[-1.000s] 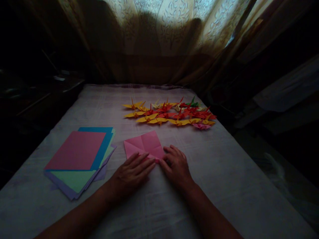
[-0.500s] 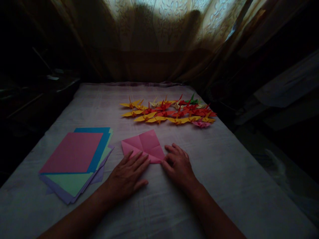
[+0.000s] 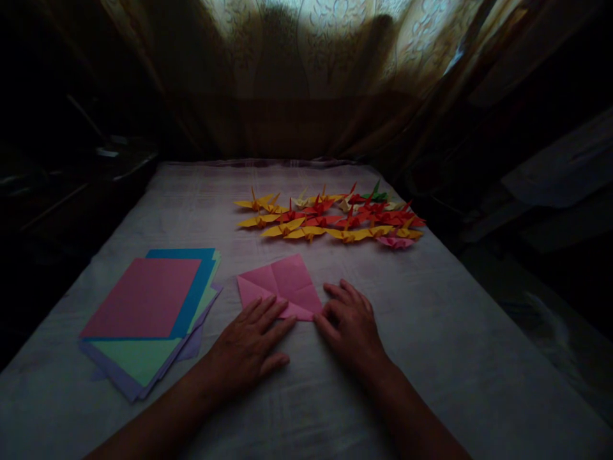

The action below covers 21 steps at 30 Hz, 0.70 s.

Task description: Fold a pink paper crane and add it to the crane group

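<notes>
A pink sheet of origami paper [image 3: 294, 278] lies on the cloth in front of me, with crease lines across it and its near edge folded over. My left hand [image 3: 251, 338] rests flat on the near left part of the sheet, fingers stretched out and covering some of the fold. At the near right corner, my right hand [image 3: 352, 326] pinches the paper between thumb and curled index finger, its other fingers bent loosely above the cloth.
Left of my hands is a loose stack of coloured paper squares [image 3: 143, 297], pink on top. Beyond the pink sheet stand several folded paper cranes [image 3: 349, 220] in rows. A pale checked cloth [image 3: 201, 191] covers the table; a curtain [image 3: 287, 76] hangs behind.
The view has shifted slightly, so everything appears a little lower and further right. My left fingers have slid slightly rightward along the fold; my right hand keeps its pinch at the corner.
</notes>
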### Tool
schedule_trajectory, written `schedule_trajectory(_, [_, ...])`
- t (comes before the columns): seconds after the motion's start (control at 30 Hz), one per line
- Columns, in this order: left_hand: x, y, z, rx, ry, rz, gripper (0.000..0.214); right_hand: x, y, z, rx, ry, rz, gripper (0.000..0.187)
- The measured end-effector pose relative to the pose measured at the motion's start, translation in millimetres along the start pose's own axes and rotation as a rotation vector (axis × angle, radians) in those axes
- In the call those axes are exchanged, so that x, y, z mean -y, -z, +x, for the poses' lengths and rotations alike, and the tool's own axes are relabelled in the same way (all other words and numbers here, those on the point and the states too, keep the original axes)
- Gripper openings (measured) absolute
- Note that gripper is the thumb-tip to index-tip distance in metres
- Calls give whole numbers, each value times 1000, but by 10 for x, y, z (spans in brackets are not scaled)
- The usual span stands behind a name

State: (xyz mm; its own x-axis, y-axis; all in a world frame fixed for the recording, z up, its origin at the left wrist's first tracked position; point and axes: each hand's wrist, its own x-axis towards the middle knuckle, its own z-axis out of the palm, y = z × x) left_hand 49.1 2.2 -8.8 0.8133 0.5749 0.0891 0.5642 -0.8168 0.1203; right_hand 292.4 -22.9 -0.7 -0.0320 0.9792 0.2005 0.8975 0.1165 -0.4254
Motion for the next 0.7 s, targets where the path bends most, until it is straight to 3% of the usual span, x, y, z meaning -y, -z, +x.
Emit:
schedule_trajectory(0.27, [-17,46,9,32,13,-35,59,-43,-47,-21,-30,14,14,11])
schedule_trajectory(0.57, [10,-44,-2,-46,2,-33,58,-118,44,11,74,-13,73,7])
schedule_trajectory(0.7, [11,-45,5,-81,-11,-30,57,-81,12,0,41,-18,84,9])
